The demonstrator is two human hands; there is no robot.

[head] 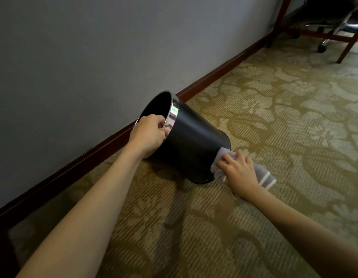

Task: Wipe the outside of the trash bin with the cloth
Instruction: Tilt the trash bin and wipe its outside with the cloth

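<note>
Right hand [239, 173] presses the grey cloth [224, 157] flat against the base end of the black trash bin [194, 141] — the left hand [150, 133] is clamped on its chrome rim [173, 115], holding it tipped over the carpet [274, 121]. Push too hard and the bin could twist out of that rim grip. Beyond, the wall [93, 47] with its dark skirting, then a wooden desk leg [349, 45] and a chair castor [322, 48].

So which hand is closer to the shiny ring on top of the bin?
Left. The left hand grips the bin's shiny ring itself, fingers curled over it. The right hand is at the bin's other end, pressing the cloth against the base.
</note>
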